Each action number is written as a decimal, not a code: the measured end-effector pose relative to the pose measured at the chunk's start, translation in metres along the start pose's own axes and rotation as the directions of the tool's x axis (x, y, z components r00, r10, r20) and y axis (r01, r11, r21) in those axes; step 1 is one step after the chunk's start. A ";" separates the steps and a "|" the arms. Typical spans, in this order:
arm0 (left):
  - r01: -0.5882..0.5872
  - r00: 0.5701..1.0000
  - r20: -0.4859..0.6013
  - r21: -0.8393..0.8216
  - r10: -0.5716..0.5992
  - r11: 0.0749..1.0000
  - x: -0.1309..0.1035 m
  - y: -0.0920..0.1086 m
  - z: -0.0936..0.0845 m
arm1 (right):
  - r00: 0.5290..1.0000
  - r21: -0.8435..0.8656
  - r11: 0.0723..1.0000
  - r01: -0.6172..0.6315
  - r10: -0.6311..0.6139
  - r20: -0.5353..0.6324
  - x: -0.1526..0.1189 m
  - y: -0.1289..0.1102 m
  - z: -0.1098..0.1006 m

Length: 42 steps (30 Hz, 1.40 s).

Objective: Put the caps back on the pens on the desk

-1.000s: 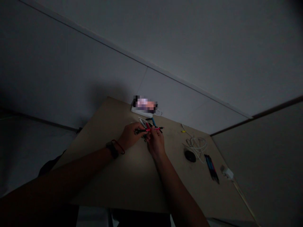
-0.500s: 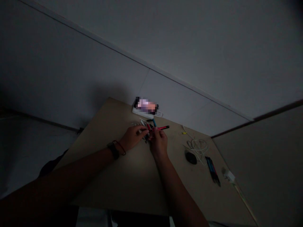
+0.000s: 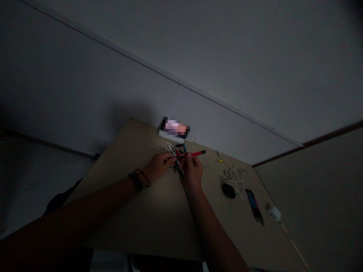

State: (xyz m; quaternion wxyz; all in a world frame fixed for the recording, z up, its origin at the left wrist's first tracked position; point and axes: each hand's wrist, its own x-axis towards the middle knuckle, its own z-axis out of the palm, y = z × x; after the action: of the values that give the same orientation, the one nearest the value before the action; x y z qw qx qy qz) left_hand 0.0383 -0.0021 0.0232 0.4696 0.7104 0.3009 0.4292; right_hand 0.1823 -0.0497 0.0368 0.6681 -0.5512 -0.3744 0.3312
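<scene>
My right hand (image 3: 193, 172) grips a red pen (image 3: 198, 153) between thumb and fingers, its black end pointing right. At the pen's other end is my left hand (image 3: 159, 165), thumb and fingertips pinched together. What lies between those fingertips is too small and dark to make out. Around and behind the fingers lie loose pen parts: white sticks (image 3: 171, 148), a blue piece (image 3: 185, 147) and a red piece (image 3: 177, 152). Several small pale bits (image 3: 162, 150) are scattered left of them. My right hand partly covers the pile.
A phone (image 3: 176, 127) with a lit, blurred screen leans on a white stand (image 3: 170, 136) by the wall. On the right are a coiled white cable (image 3: 236, 175), a black mouse (image 3: 228, 190), a bundle of pens (image 3: 254, 207) and a white plug (image 3: 274, 212).
My right hand and the red pen have shifted slightly right, and the pen tilts up a little more. My left hand stays nearly in place.
</scene>
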 end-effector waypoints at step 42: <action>-0.005 0.995 0.098 0.075 -0.003 0.997 0.002 -0.006 0.001 | 0.998 -0.110 0.992 0.066 -0.064 0.027 -0.004 -0.003 0.001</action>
State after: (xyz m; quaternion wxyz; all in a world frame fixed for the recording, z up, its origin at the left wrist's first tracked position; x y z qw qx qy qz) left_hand 0.0395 0.0015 0.0181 0.4565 0.7480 0.2931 0.3825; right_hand 0.1800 -0.0529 0.0396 0.6425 -0.5709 -0.4178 0.2945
